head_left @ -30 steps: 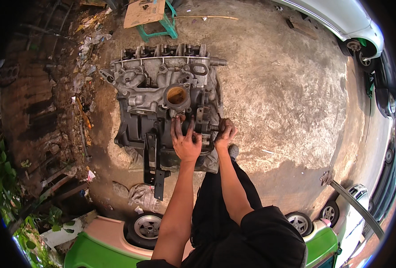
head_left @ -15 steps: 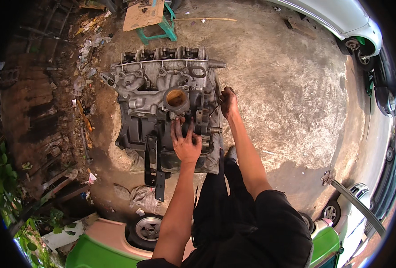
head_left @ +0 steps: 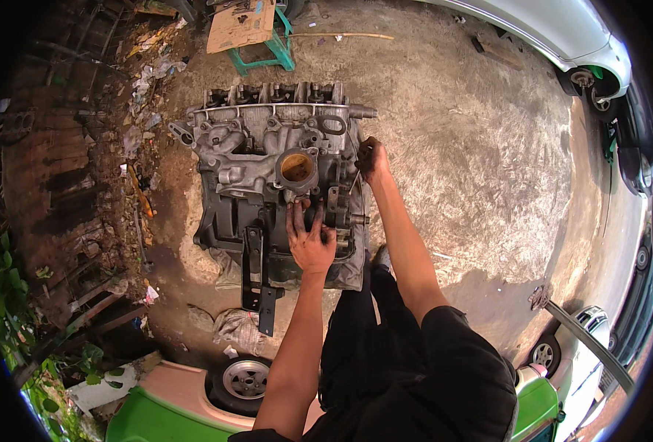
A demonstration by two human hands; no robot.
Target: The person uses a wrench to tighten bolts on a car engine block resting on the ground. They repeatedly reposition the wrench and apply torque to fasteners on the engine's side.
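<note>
Grease-blackened left hand point(head_left: 309, 239) lies flat, fingers spread, on the grimy grey cast-metal engine block point(head_left: 275, 177) resting on the concrete ground point(head_left: 474, 147). Right hand point(head_left: 371, 157) curls at its right edge; grip unclear. Engine looks partly stripped, disassembly unfinished.

Your forearms are bare, and both your left hand point(head_left: 310, 241) and right hand point(head_left: 373, 158) are smeared with dark grease. You wear a black short-sleeved shirt and black trousers.

The right hand point(head_left: 373, 158) hides its fingertips behind the engine block point(head_left: 275, 177) edge.
</note>
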